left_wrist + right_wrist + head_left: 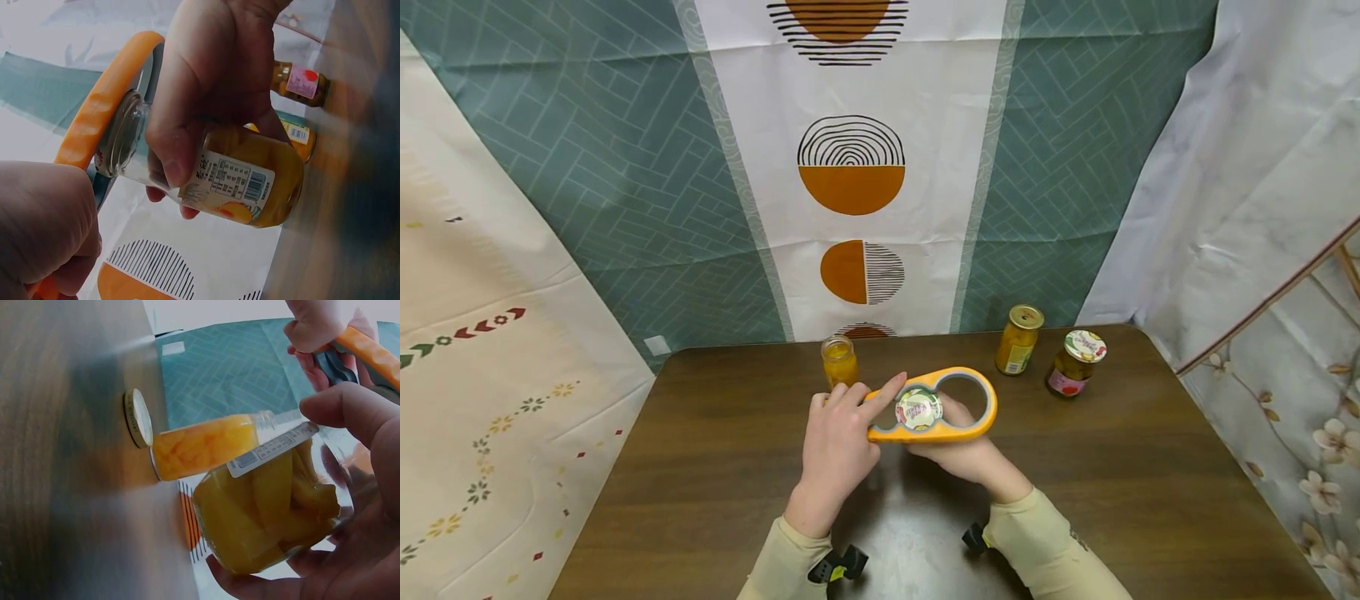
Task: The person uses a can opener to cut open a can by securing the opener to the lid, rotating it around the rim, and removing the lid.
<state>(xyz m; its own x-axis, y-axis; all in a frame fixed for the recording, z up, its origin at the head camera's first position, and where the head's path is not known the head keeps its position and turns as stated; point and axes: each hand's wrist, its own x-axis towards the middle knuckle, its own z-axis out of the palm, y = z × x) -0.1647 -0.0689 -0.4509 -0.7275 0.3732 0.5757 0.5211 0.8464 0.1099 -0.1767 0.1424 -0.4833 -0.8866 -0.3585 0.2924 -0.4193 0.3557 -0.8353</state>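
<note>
My left hand point(842, 433) grips the handle of an orange jar opener point(955, 432) with grey-lined round holes. The opener sits around the printed lid point(918, 408) of a glass jar, and its larger end hole is vacant. Below it, my right hand point(958, 457) holds that jar by its body. The jar point(278, 178) tilts on its side in the left wrist view, showing a white barcode label. Yellow fruit pieces fill much of the jar point(275, 506) in the right wrist view. In that view the left hand point(319, 325) is at the top right.
An uncovered jar point(839, 363) of orange fruit stands behind my left hand. Its neighbour is a loose lid point(139, 419) on the table. At the back right are a gold-lidded jar point(1019, 340) and a jar with a pink label point(1076, 364). Patterned cloth point(850, 92) hangs behind the table.
</note>
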